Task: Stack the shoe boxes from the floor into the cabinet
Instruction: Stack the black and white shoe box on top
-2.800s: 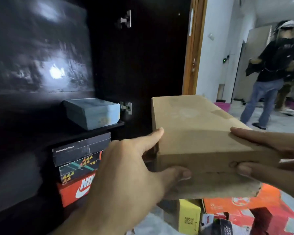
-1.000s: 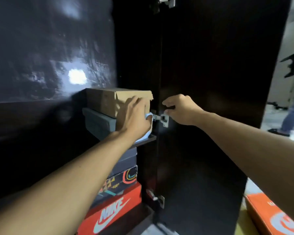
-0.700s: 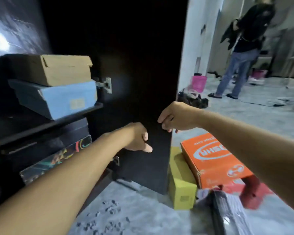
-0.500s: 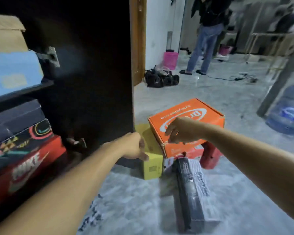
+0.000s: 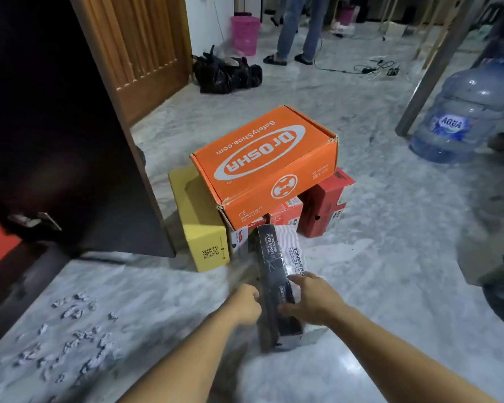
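hands dropped from cabinet to floor | both hands' fingers [image 5: 303, 279] grip black box [image 5: 275, 286] between them

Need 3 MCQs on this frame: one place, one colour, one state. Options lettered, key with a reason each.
1. Where does the orange box sit?
A. on top of other boxes
B. inside the cabinet
C. alone on bare floor

2. What colour is the box left of the orange one?
A. green
B. yellow
C. white

3. What are the hands doing?
A. hanging idle
B. gripping the black Skechers box
C. pushing the door

Key: A, it rests on the yellow box and red boxes; B, its faces are plainly yellow; B, the left hand and right hand hold its two sides.
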